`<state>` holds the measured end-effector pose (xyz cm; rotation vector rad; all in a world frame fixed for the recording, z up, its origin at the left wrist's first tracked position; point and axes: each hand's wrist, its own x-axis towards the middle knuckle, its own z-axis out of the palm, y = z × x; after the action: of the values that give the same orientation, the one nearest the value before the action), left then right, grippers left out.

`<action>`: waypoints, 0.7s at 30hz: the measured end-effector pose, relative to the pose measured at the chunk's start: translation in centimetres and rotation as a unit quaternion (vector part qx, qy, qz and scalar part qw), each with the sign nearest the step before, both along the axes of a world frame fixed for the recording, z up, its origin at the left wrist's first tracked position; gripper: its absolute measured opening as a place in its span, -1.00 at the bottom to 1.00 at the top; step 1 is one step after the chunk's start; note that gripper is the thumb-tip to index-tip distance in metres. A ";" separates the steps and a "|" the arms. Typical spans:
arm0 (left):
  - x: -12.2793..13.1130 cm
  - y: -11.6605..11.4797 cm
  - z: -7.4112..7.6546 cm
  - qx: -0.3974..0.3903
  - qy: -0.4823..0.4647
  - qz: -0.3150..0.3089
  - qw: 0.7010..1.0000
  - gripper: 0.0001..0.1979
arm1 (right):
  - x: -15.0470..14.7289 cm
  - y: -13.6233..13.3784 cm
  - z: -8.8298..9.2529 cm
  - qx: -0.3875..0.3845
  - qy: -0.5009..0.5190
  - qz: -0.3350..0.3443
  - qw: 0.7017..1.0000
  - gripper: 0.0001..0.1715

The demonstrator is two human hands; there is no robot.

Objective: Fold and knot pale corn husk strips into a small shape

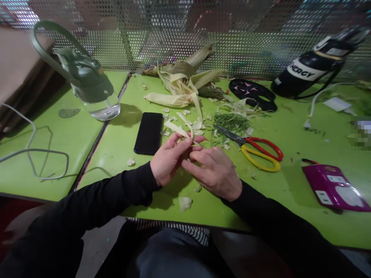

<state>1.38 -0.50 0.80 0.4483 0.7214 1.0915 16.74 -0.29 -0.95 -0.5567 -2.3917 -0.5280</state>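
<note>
My left hand (169, 158) and my right hand (214, 170) meet over the green table (278, 127), both in black sleeves. The left fingers pinch a pale strip of corn husk (179, 130) that sticks up from between them. The right hand's fingers curl in against the left hand, touching the same strip. A black phone (148, 133) lies just left of my hands. Scissors with one red and one yellow handle (255, 151) lie just to the right.
A pile of corn husks (182, 83) and scraps (233, 121) lies behind my hands. A water bottle with a green lid (89, 83) stands at left, a black bottle (314, 65) at back right, a magenta device (336, 187) at right. White cables (31, 150) run on the left.
</note>
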 end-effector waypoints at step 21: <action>-0.9 1.4 -1.4 0.039 0.103 -0.080 0.991 -0.80 | 0.4 0.2 0.2 -0.503 0.279 -0.130 0.808 -0.79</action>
<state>0.53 0.93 -0.57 0.6806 0.8109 0.9330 17.18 -0.07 -0.74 -1.2800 -1.8422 0.8005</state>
